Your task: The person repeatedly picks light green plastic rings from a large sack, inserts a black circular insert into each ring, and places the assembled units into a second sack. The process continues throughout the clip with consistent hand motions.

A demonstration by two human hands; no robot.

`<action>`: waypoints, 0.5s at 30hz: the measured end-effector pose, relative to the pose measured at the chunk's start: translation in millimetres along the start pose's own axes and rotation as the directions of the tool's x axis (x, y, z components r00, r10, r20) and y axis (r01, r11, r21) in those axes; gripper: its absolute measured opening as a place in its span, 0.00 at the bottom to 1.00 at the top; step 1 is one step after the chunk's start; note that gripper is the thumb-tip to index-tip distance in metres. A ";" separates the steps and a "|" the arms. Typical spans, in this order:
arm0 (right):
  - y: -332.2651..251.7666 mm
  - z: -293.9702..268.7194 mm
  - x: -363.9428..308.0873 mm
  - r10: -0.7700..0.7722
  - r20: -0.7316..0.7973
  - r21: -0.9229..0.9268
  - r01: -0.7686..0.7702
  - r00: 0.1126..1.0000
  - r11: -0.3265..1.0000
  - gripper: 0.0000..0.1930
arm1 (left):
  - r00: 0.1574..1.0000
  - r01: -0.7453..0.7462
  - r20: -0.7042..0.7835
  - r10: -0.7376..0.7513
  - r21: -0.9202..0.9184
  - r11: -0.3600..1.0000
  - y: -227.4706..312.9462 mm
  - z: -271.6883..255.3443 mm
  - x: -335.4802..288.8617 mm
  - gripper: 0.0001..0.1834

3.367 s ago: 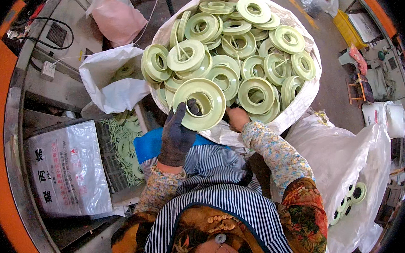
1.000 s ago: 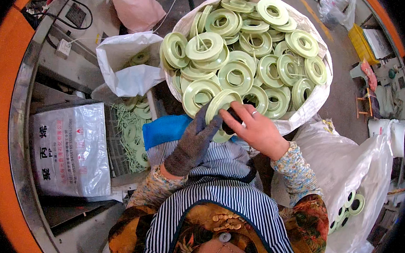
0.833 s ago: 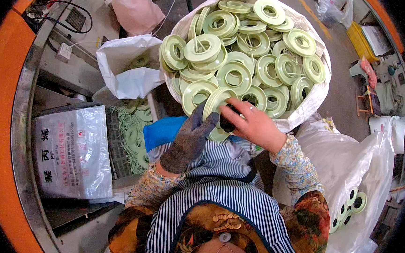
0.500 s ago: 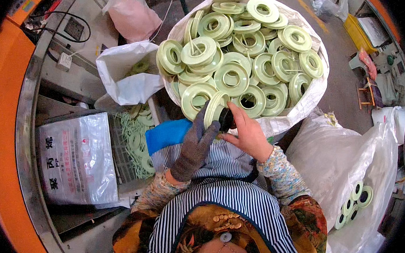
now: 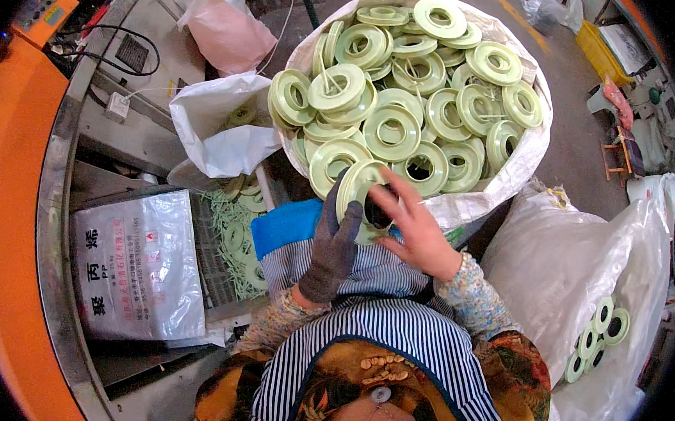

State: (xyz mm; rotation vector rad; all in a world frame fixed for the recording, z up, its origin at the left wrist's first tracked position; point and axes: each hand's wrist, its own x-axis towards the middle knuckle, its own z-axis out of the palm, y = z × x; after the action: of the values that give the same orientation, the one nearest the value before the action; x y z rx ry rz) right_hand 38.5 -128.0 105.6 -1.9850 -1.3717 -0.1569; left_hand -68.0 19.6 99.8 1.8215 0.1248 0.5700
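Note:
A pale green flanged plastic ring (image 5: 359, 182) is held in my gloved left hand (image 5: 328, 250), fingers behind it and thumb across its near side. A black round insert (image 5: 379, 208) sits at the ring's centre, on the right side; how far it goes in is hidden. My bare right hand (image 5: 427, 244) is beside the insert, fingers spread and slightly blurred; fingertips overlap the insert, but whether they touch it I cannot tell. Just beyond my hands stands a large white woven sack (image 5: 524, 177) heaped with similar green rings (image 5: 391, 133).
On the right, a whitish bag (image 5: 542, 248) holds several green rings with black centres (image 5: 617, 325). To the left are an open white bag (image 5: 211, 116), a bin of green rings and scraps (image 5: 234, 234), and a printed plastic sack (image 5: 142, 267). An orange machine (image 5: 9, 211) borders the left side.
My right fingers and thumb have spread apart from their closer hold around the black insert. The green ring has tilted slightly in my left hand. The whole view has shifted a little.

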 end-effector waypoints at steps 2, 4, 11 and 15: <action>-12.2 0.9 -3.1 0.315 -0.158 0.209 -0.280 0.936 0.937 0.44 | 0.999 -0.030 -0.031 0.032 0.066 0.997 0.9 2.7 -1.3 0.31; -19.0 -1.5 -1.2 0.533 0.123 0.406 -0.532 0.837 0.743 0.44 | 0.991 -0.133 0.003 0.135 0.198 0.971 2.2 3.4 -1.4 0.32; -13.2 7.5 -6.7 0.270 -0.055 0.225 -0.252 0.961 0.941 0.44 | 0.991 -0.092 0.108 0.080 0.105 0.990 15.2 0.4 -2.2 0.35; -14.4 -1.1 -3.9 0.255 0.050 0.172 -0.260 0.966 0.950 0.45 | 0.993 0.064 0.102 -0.062 -0.013 0.998 27.9 -0.8 1.4 0.35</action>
State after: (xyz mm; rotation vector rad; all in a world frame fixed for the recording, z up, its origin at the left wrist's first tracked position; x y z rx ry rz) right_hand 24.7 -129.0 111.5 -1.9982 -1.0885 0.1095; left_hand -72.7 11.6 126.2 1.8209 0.1081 0.4321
